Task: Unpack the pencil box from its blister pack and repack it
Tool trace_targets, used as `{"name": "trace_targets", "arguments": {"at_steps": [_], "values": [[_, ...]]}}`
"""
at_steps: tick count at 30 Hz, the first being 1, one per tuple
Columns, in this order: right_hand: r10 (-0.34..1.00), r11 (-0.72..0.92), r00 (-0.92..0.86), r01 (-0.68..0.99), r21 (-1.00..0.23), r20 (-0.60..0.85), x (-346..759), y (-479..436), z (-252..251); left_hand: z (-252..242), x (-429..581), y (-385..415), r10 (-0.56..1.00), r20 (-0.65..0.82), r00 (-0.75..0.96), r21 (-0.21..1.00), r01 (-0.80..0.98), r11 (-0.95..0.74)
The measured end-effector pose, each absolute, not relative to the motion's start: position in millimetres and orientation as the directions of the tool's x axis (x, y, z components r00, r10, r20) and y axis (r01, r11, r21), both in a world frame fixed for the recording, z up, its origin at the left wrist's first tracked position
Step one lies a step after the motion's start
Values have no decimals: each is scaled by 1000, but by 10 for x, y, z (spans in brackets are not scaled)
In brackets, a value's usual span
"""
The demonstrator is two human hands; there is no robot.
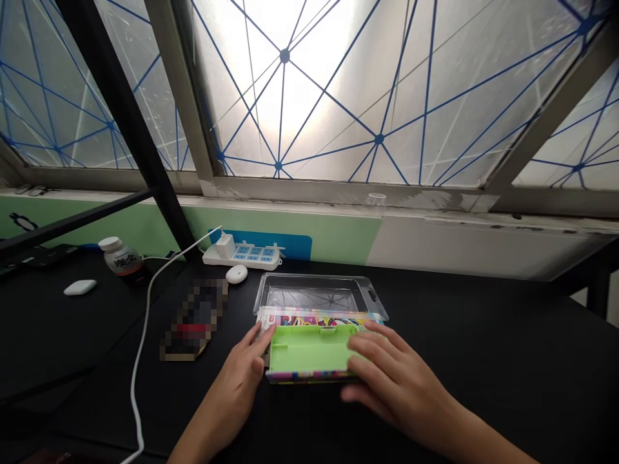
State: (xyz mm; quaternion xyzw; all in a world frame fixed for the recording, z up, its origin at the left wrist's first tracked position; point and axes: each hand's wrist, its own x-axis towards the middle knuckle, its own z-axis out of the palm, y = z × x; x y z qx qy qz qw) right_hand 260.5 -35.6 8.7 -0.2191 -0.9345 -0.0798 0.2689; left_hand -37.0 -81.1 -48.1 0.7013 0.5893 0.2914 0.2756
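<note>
Our left hand (244, 374) lies with fingers extended against the left end of an open green pencil box (309, 356); our right hand (394, 374), fingers curled, covers its right end, too blurred to confirm a grip. Its green floor shows between. Just behind: a clear plastic shell (375, 300).

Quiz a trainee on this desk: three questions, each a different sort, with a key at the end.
1. Multiple choice: what colour is the inside of the case?
A) red
B) green
C) black

2. True or false: the clear tray lies on the window side of the case.

3. Short answer: which hand's fingers cover part of the case's right end?

Key
1. B
2. True
3. The right hand
</note>
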Motion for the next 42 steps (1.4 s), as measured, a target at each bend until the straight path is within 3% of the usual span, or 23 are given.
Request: {"name": "trace_targets", "arguments": {"at_steps": [2,5,10,19,25,32,38,42], "values": [[379,910,-824,415,-7,421,2803,-445,100,-464,-372,-813,992,52,118,721,683,-119],[509,859,-820,505,-88,263,3149,-535,-32,-447,-360,-813,993,16,116,701,707,-94],[815,578,-564,769,-275,136,3605,-561,-453,-506,-361,-809,989,29,145,673,728,-126],[916,394,-350,686,-611,198,3546,-466,-442,-602,-449,-851,990,105,98,767,626,-144],[913,407,-340,735,-543,223,3459,-455,-562,-654,-459,-842,972,189,139,759,608,-234],[827,535,-353,733,-420,438,3454,-484,-635,-468,-238,-806,883,416,216,490,765,-418],[840,505,-279,715,-483,466,3328,-59,-218,-68,-33,-300,885,445,136,450,821,-352],[851,492,-292,734,-469,437,3145,341,-297,-97,-60,99,900,429,81,448,845,-290]]}}
